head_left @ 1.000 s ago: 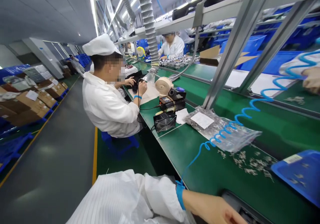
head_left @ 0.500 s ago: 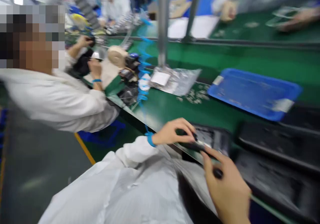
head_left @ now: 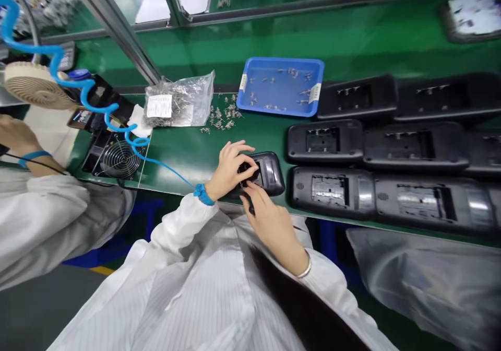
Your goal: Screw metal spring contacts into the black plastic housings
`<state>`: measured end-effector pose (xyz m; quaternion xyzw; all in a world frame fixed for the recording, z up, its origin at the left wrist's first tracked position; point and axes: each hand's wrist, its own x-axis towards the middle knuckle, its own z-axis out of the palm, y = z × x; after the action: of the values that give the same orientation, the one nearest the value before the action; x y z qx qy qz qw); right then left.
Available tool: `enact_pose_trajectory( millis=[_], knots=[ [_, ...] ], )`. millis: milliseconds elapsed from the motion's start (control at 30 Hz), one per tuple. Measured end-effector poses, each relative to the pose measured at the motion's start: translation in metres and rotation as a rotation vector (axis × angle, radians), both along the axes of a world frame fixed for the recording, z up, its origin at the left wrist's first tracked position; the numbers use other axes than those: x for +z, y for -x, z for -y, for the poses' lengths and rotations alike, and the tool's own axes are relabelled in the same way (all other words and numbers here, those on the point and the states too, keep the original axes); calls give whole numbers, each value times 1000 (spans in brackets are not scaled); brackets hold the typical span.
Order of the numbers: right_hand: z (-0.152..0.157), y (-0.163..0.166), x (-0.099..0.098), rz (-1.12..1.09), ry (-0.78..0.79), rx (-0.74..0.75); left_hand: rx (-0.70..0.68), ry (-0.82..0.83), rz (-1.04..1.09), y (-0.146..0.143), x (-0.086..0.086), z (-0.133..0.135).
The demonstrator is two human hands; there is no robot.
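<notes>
A black plastic housing point(head_left: 274, 176) with a battery recess lies at the bench's front edge, partly covered by both hands. My left hand point(head_left: 230, 172), wearing a blue wrist strap point(head_left: 202, 194), rests over its left part. Thumb and forefinger meet in a pinch above the recess; what they hold is too small to tell. My right hand point(head_left: 274, 225) comes in from the front, its fingertips close to the left ones at the recess. Under its fingers the dark rounded end of a slim black tool point(head_left: 251, 210) shows; the rest is hidden.
Several similar black housings point(head_left: 329, 189) stand in rows at right. Behind lie a blue tray point(head_left: 279, 87) with small metal springs, loose springs point(head_left: 223, 116) and a clear bag point(head_left: 180, 103). A coiled blue cord point(head_left: 164, 164) runs to my left wrist. A co-worker's arm point(head_left: 23, 142) is at left.
The view has swung right and down, bringing the rows of housings into sight. Both hands remain together at the housing, now with the left fingers over its recess.
</notes>
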<state>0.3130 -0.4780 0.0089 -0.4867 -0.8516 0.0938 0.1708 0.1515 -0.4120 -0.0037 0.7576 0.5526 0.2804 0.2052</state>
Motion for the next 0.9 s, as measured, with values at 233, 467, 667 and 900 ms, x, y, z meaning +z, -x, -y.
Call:
enact_pose_trajectory(
  millis=[233, 467, 667, 900],
  knots=[
    [-4, -1, -5, -92, -88, 33, -11, 84, -57, 0, 0, -7],
    [-4, -8, -9, -165, -192, 142, -226, 211, -34, 11, 5, -14],
    [-10, -6, -3, -179, -351, 204, -278, 252, 208, 14, -3, -16],
    [-20, -21, -42, -226, -396, 311, -335, 320, 340, 15, -17, -21]
  ],
)
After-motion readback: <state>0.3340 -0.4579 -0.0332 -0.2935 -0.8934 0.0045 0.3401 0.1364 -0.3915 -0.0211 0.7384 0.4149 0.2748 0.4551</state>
